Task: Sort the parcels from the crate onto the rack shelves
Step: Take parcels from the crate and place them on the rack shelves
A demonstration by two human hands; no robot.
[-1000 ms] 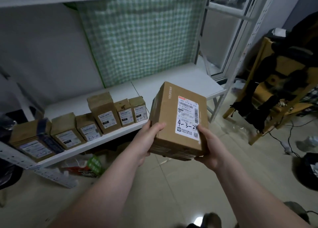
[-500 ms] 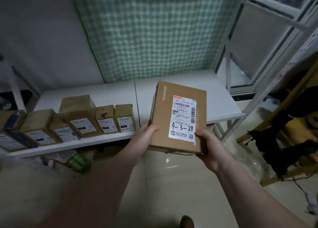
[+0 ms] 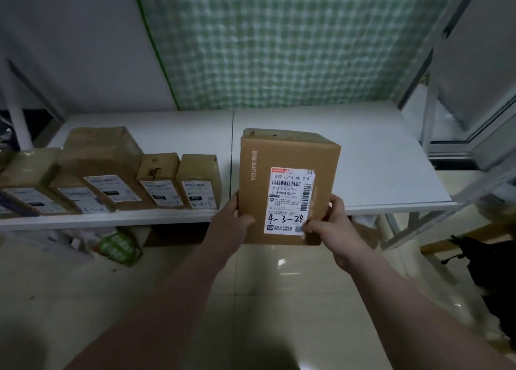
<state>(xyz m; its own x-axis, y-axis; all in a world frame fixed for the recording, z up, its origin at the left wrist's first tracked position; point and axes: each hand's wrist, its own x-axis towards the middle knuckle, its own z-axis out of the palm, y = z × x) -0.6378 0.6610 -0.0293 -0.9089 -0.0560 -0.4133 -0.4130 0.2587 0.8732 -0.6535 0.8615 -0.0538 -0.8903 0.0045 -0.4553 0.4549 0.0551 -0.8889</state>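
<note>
Two bare forearms are reaching forward over the pale glossy tiled floor (image 3: 279, 300). Just in front of the white rack shelf (image 3: 377, 168), the left hand (image 3: 231, 221) is clasping the lower left edge of a brown rectangular cardboard parcel (image 3: 287, 152), with its thumb lying on the front face. The right hand (image 3: 332, 227) is holding the lower right corner, its thumb pressing on the white printed shipping label (image 3: 290, 199). Both grips are closed round the parcel.

The parcel is being held upright with the label facing the camera and showing a handwritten "4-3-24". Its lower part is hanging before the shelf's front edge, and its top is showing against the shelf's surface. Whether it is touching the shelf I cannot tell.

Beneath the shelf's left half, a green-and-white packet (image 3: 120, 246) is lying on the floor among blurred clutter. Along the front of the shelf's left half, a row of smaller brown cardboard parcels (image 3: 111, 179) is standing side by side, labels forward. Behind the shelf, a green-and-white checked cloth (image 3: 279, 43) is hanging beside the grey wall (image 3: 83, 48).
</note>
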